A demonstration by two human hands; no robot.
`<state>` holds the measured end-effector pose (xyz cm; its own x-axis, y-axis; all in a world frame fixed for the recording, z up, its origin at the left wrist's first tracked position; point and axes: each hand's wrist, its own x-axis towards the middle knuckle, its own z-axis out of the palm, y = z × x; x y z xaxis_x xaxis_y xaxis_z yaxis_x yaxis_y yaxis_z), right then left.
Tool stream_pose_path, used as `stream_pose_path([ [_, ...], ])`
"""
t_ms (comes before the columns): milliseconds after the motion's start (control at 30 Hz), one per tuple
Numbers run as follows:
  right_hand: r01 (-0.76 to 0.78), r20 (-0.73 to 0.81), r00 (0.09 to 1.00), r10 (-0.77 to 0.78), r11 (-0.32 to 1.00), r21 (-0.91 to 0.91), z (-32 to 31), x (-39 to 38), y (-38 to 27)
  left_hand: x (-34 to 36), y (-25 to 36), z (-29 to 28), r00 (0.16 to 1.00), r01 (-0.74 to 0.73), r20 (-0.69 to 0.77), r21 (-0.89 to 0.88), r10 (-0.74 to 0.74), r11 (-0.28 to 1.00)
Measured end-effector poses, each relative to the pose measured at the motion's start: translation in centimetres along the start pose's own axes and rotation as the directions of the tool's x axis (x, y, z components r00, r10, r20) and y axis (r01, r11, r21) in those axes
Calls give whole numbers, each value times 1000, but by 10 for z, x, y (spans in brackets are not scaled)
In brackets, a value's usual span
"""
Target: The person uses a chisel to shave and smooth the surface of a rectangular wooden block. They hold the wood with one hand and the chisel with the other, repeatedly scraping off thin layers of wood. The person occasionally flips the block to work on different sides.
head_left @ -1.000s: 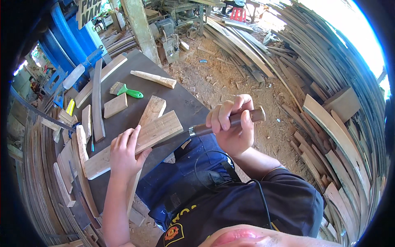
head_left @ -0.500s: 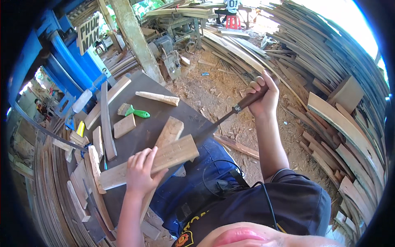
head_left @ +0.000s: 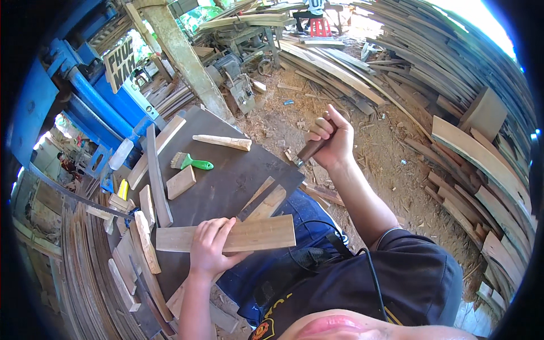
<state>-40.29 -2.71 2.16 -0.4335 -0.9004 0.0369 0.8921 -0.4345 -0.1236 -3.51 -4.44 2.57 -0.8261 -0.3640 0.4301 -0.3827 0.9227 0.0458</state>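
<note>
Head view: left fingers point(head_left: 215, 233) clasp a left-to-right board point(head_left: 266, 233); right fingers point(head_left: 321, 127) grip a tool point(head_left: 309, 151) slanting near-left toward its far edge.

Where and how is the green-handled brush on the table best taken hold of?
Probably around the middle of its green handle, coming from the right: the handle points right, its rounded end leading, while the bristles face left. The small wooden block lies close on the near side, so a near-side approach looks tighter.
</note>
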Motion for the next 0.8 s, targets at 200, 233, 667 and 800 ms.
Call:
stream_pose_path([
  [200, -83, -18, 996, 82, 993, -78, -11, 5, 14, -1, 0, 1, 999, 36, -9, -14, -36, 999],
  [233, -83, -40, 996, 80, 993, -79, -12, 6, 16, -1, 1, 1, 999, 45, -11, -14, -45, 999],
  [667, 18, 3, 1000, -18, 992, -125, -10, 6, -12, -3, 4, 0, 995, 100, 2, -23, -100, 995],
  [800, -22, 5, 1000, 23, 995, -95, -20, 4, -2, -2, 3, 1, 997, 73, -8, 4, -73, 997],
])
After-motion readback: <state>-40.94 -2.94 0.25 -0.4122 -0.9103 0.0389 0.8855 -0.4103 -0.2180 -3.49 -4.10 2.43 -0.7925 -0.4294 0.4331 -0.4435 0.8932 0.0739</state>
